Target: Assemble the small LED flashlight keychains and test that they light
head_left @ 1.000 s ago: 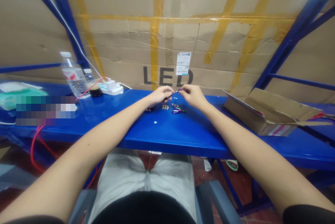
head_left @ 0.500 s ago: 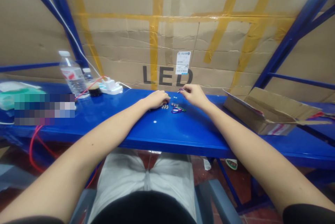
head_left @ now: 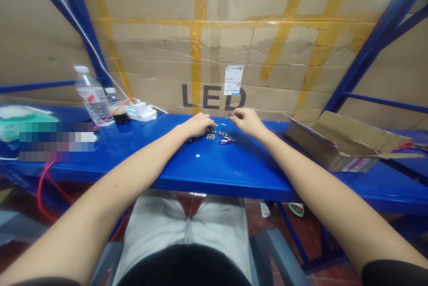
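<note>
My right hand [head_left: 248,121] is closed in a pinch on a small shiny purple metal clip [head_left: 230,117], just above the far part of the blue table. On the left, my left hand [head_left: 199,124] rests low over the table with its fingers curled down; whatever is under the fingertips is hidden. Beside those fingertips lies a cluster of small silver metal pieces [head_left: 210,136]. Several shiny clips [head_left: 228,141], purple and green and looking like small carabiners, lie between my hands. A little green shows just past the left fingers.
An open cardboard box [head_left: 341,159] stands at the right. A water bottle [head_left: 91,96], a dark-liquid bottle [head_left: 117,107] and a white power strip [head_left: 144,113] stand at the left, with red cables. A large taped carton [head_left: 160,54] backs the blue table [head_left: 214,172]. One white disc [head_left: 197,155] lies near the front.
My left hand has shifted slightly left, uncovering more of the silver pieces. My right hand stays nearly in place with the purple clip.
</note>
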Motion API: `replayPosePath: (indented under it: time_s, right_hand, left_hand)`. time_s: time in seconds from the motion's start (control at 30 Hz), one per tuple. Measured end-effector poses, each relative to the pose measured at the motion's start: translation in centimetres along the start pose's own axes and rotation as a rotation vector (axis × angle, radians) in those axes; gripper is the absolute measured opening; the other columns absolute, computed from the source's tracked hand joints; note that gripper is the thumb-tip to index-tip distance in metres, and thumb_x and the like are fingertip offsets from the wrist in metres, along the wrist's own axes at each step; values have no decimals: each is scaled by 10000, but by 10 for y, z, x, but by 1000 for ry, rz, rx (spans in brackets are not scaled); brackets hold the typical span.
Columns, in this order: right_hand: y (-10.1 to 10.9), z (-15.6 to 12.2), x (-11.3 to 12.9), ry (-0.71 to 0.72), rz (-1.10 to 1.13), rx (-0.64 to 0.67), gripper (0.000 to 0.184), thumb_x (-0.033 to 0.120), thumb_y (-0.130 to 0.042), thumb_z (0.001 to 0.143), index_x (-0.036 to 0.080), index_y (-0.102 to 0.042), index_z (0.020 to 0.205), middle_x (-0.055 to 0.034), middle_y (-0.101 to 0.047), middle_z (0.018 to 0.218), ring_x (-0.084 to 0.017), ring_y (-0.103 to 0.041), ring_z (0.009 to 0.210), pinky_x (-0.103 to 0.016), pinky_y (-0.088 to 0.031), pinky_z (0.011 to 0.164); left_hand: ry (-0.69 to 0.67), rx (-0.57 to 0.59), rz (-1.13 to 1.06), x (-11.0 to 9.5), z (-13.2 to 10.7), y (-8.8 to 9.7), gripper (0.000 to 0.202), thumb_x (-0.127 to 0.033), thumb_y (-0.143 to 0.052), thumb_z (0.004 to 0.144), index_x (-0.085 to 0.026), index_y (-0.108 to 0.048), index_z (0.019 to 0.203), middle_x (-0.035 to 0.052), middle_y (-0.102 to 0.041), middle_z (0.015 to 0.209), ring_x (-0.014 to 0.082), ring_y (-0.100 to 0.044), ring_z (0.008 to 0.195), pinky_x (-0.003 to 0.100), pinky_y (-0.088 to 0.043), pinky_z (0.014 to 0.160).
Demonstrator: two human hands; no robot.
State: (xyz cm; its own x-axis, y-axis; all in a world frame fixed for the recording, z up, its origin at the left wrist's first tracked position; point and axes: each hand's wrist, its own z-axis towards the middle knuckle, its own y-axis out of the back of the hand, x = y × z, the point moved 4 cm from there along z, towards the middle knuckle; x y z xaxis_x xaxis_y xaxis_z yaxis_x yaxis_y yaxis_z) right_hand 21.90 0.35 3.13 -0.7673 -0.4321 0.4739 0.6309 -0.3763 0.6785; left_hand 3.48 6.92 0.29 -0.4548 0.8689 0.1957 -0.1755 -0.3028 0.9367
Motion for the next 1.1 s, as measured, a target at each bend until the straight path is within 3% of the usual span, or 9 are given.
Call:
replayPosePath:
  time_s: [0.2,0.33,0.43,0.5,0.63,0.7,0.93,1.1]
  right_hand:
    - [-1,1,-2,13,-5,1,168,259,-601,867,167,-672,746,-46,-655,680,-189,-578,687,-327,-405,676]
    - [-2,3,-6,34,-27,-19,165,265,-607,866,168,-687,760,-43,-658,681,-188,-578,695,-324,-402,678]
    - [-2,3,-7,35,-19,-11,166,263,-606,869,166,-687,762,-41,-656,679,-184,-575,690,-321,-397,678]
    - [-2,3,-7,28,-9,0,170,264,-606,869,167,-680,752,-40,-655,679,-183,-573,690,-318,-391,674]
    - [-3,2,-7,18,-12,14,178,272,-603,872,168,-672,744,-40,-655,692,-180,-566,689,-315,-381,665]
    - [-3,2,-8,30,-24,11,176,272,-602,874,166,-677,755,-40,-655,696,-176,-562,685,-315,-380,664]
    - [-6,1,-4,35,-34,23,172,282,-614,864,171,-674,747,-25,-633,658,-174,-557,672,-311,-382,656]
    - [-10,-3,1,-8,114,98,189,281,-605,865,173,-633,713,-16,-625,620,-168,-582,635,-302,-420,641]
  left_hand:
    - [89,-17,-33,8,-4,8,324,-97,-490,828,-212,-762,961,84,-726,887,222,-600,887,328,-393,827]
    - [289,-98,-53,24,-13,24,251,-184,-534,863,-203,-754,983,109,-740,986,259,-621,978,402,-388,958]
    - [489,-111,-102,40,-24,33,200,-219,-614,797,-175,-755,931,149,-728,942,298,-648,931,430,-442,912]
    - [609,-31,-73,49,-32,36,151,-184,-667,707,-166,-744,835,151,-719,851,298,-664,858,401,-486,831]
    - [785,353,-129,55,-46,30,41,-155,-691,627,-158,-665,659,103,-658,585,261,-675,645,342,-531,689]
    - [865,472,-248,53,-51,26,50,-164,-686,640,-153,-638,650,107,-653,550,261,-668,566,355,-547,638]
    - [918,452,-427,51,-51,21,52,-179,-657,681,-142,-635,710,106,-616,460,268,-640,441,394,-572,566]
    - [886,447,-451,50,-48,18,71,-156,-609,706,-136,-642,766,125,-652,521,280,-656,467,410,-573,575]
